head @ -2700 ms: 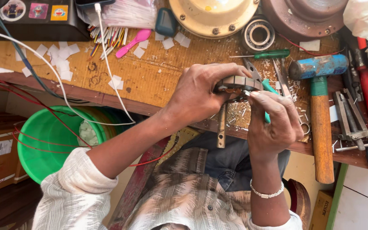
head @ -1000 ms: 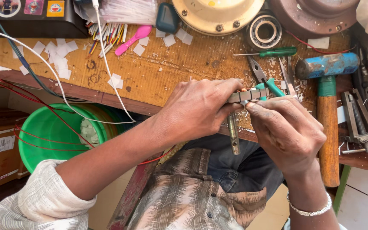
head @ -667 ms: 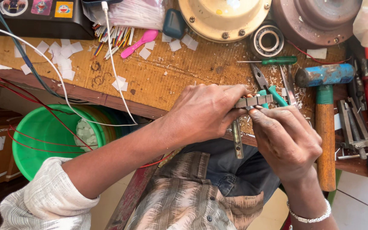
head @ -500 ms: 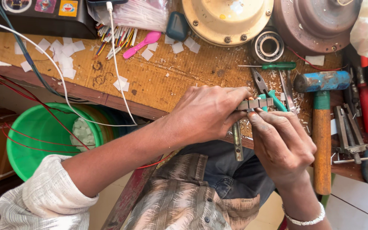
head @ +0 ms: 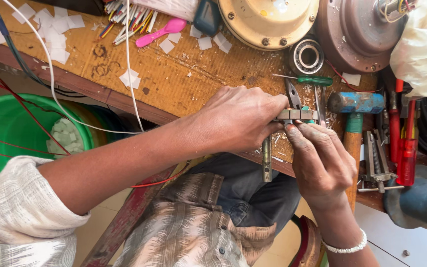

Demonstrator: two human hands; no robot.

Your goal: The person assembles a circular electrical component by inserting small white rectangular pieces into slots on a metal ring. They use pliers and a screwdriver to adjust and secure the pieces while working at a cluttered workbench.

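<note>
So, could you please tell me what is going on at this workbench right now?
A person seated at the worn wooden workbench holds a small grey metal segmented part between both hands. The left hand grips it from the left side, the right hand pinches it from below with its fingertips. A slim metal rod hangs beneath. A blue-headed hammer and green-handled screwdriver lie close by.

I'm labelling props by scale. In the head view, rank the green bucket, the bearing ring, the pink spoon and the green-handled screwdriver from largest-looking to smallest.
1. green bucket, though it sits lower than the bench and is partly cut off.
2. green-handled screwdriver and pink spoon: similar length, too close to rank.
3. bearing ring, shortest across.
</note>
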